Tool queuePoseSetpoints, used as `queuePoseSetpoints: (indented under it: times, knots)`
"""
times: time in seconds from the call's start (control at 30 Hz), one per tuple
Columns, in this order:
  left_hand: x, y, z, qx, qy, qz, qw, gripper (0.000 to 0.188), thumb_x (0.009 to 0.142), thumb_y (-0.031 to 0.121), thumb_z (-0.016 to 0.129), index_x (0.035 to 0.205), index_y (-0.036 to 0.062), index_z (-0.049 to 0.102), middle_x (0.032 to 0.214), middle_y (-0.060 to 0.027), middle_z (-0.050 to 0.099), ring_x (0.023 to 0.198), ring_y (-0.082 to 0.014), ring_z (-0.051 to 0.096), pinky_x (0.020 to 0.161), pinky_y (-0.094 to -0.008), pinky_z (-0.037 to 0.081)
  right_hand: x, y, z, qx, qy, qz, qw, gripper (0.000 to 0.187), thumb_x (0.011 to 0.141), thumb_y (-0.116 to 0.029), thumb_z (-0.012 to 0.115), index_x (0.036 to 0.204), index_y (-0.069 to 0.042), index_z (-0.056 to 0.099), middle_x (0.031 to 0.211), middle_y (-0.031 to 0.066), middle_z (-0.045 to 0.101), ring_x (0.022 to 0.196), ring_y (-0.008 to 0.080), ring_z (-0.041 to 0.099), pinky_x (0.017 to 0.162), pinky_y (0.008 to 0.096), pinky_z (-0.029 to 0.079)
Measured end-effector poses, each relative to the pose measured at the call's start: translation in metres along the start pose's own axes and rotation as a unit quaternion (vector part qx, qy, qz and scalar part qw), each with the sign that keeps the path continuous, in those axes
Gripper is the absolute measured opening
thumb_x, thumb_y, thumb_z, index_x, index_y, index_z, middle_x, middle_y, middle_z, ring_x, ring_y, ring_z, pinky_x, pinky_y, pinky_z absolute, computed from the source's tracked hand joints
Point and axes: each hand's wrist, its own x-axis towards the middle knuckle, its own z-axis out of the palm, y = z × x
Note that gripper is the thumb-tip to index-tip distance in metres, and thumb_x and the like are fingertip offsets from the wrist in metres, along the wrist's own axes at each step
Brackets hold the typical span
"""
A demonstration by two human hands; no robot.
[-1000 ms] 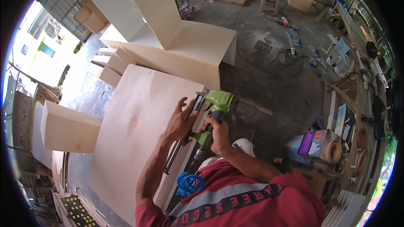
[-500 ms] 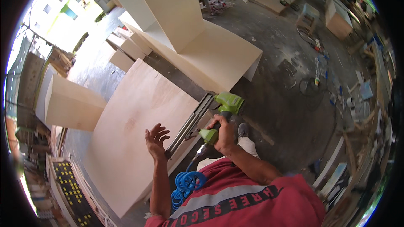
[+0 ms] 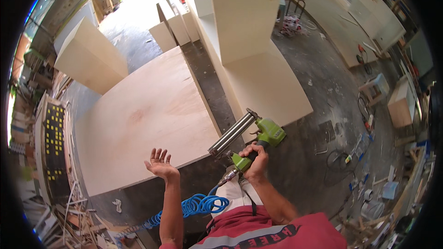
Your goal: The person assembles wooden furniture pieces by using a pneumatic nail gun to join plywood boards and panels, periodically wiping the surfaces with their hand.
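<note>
A green pneumatic nail gun [image 3: 271, 131] with a long silver magazine is in my right hand [image 3: 256, 160], the fingers wrapped round its black grip. Its magazine slants toward the near right corner of a large pale wooden panel [image 3: 143, 120]. From the fitting under the grip, a coiled blue air hose [image 3: 203, 205] runs left past my left forearm. My left hand [image 3: 162, 163] is open and holds nothing, palm up with fingers spread, over the panel's near edge; whether it touches the wood I cannot tell.
Beyond the nail gun stands a large pale wooden unit [image 3: 272, 83], with a narrow gap between it and the panel. A wooden box [image 3: 90, 57] is at the far left. Wood scraps [image 3: 83, 216] litter the lower left; cables [image 3: 339, 159] lie on the right-hand floor.
My left hand has come away from the magazine's end, and its fingers have spread. The nail gun stays in my right hand, now lower against the wooden unit. The view has shifted.
</note>
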Motion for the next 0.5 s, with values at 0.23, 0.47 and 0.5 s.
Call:
queuePoseSetpoints:
  times: [0.23, 0.47, 0.5]
  knots:
    - [-0.021, -0.07, 0.072, 0.011, -0.171, -0.006, 0.985, 0.069, 0.101, 0.059, 0.028, 0.135, 0.0031, 0.049, 0.128, -0.0134, 0.057, 0.113, -0.0279, 0.059, 0.087, -0.0407, 0.046, 0.029, 0.03, -0.005, -0.02, 0.051, 0.065, 0.996, 0.016, 0.085, -0.007, 0.058, 0.099, -0.007, 0.051, 0.069, 0.0036, 0.05, 0.061, 0.0176, 0.052, 0.065, 0.0369, 0.048]
    - [0.016, -0.149, 0.052, 0.449, -0.23, 0.077, 0.86, 0.028, 0.087, 0.017, 0.069, 0.108, -0.0016, 0.064, 0.108, -0.0162, 0.066, 0.101, -0.0292, 0.063, 0.087, -0.039, 0.05, 0.169, -0.032, -0.089, -0.156, 0.131, -0.051, 0.978, 0.015, 0.081, -0.011, 0.061, 0.093, -0.007, 0.052, 0.062, 0.0046, 0.05, 0.052, 0.019, 0.052, 0.056, 0.0378, 0.051]
    - [0.024, -0.162, 0.039, 0.489, -0.251, 0.14, 0.823, 0.034, 0.083, 0.014, 0.073, 0.112, -0.0022, 0.063, 0.109, -0.0179, 0.064, 0.103, -0.0319, 0.061, 0.09, -0.0407, 0.049, 0.188, -0.043, -0.102, -0.138, 0.137, -0.035, 0.98, 0.016, 0.081, -0.011, 0.061, 0.093, -0.008, 0.051, 0.063, 0.0038, 0.05, 0.053, 0.0187, 0.052, 0.055, 0.0367, 0.051]
